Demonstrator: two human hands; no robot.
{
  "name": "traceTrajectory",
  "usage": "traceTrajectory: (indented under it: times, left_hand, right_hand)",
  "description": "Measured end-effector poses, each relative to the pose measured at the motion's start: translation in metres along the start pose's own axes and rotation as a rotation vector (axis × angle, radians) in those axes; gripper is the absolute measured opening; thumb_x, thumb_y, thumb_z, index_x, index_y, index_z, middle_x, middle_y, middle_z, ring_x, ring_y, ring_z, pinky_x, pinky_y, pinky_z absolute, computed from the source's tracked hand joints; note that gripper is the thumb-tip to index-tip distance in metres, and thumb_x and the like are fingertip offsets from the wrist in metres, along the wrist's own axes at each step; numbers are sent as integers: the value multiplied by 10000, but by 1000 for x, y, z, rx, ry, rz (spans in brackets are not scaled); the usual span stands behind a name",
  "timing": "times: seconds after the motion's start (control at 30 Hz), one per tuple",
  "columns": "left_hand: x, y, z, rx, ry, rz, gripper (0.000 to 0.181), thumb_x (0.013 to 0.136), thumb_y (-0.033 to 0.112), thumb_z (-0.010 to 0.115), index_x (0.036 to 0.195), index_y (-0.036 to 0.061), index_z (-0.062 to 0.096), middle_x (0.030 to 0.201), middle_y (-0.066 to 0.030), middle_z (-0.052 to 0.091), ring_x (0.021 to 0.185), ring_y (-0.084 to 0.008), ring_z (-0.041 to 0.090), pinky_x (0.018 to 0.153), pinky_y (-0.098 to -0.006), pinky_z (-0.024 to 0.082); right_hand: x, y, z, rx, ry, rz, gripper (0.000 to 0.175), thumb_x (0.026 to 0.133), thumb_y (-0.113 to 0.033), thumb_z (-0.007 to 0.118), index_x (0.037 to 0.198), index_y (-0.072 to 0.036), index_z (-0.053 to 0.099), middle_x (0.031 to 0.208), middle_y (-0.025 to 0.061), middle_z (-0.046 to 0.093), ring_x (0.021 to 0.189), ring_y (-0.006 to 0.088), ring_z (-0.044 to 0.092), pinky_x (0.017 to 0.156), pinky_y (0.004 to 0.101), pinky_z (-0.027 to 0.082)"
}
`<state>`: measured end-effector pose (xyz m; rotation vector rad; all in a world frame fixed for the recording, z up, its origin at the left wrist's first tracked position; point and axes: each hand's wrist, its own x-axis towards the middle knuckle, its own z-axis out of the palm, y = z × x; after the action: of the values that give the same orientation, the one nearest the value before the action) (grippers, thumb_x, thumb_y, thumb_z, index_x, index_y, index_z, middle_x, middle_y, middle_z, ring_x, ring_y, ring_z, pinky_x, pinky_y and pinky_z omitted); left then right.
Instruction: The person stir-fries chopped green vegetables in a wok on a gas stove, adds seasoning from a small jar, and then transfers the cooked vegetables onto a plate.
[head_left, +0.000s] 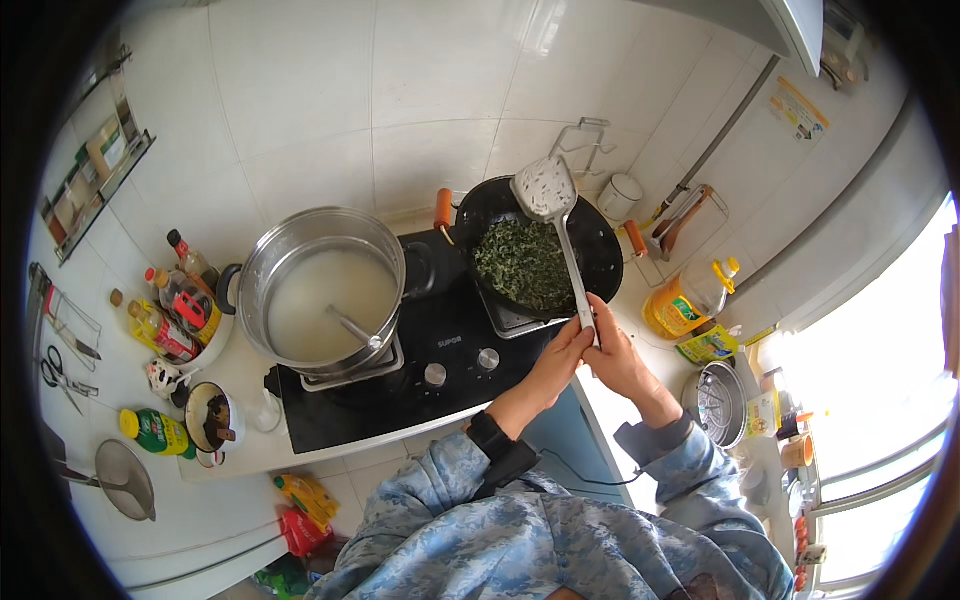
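Note:
My left hand (559, 358) and my right hand (616, 351) meet on the handle of a metal wok spatula (574, 266). Its broad blade (545, 187) is raised over the far rim of a black wok (600, 259), with pale and dark bits stuck to it. Chopped dark green leaves (517, 262) lie heaped in the wok, which sits on the right burner. To the left, a large steel pot (259, 315) holds cloudy whitish liquid (330, 289). A metal utensil handle (358, 330) sticks out of that liquid.
The black SUPOR gas hob (442, 397) carries both vessels. Bottles (184, 315) crowd the left counter beside an enamel pot (196, 412). On the right stand an oil bottle (682, 300), a white enamel cup (621, 195) and a steel basin (720, 405). A strainer (124, 480) hangs at far left.

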<state>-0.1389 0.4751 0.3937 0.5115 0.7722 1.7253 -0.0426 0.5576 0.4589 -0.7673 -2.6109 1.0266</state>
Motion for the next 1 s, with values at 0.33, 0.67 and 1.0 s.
traceTrajectory:
  times: [0.33, 0.67, 1.0]
  left_hand:
    - [-132, -30, -141, 492, -36, -85, 426, 1051, 247, 574, 1401, 11, 523, 1259, -86, 654, 1147, -154, 618, 995, -294, 495]
    - [-417, -209, -327, 960, 1124, -328, 237, 837, 210, 652, 922, -11, 648, 851, -159, 678, 715, -278, 677, 681, -395, 554]
    - [-565, -416, -347, 1818, 253, -645, 231, 860, 293, 696, 859, 62, 690, 750, -136, 677, 711, -269, 664, 691, -483, 531]
  right_hand:
    - [55, -40, -176, -528, -26, -37, 528, 891, -154, 689, 1403, -173, 561, 971, 98, 690, 735, 151, 664, 751, 325, 548]
    - [146, -61, -189, -1246, -72, -241, 325, 784, -136, 655, 1090, -170, 757, 904, 87, 736, 895, 323, 695, 764, 437, 547]
    - [233, -68, -118, -1592, -171, -314, 49, 660, -78, 697, 693, -67, 732, 718, 150, 675, 705, 342, 685, 546, 429, 523]
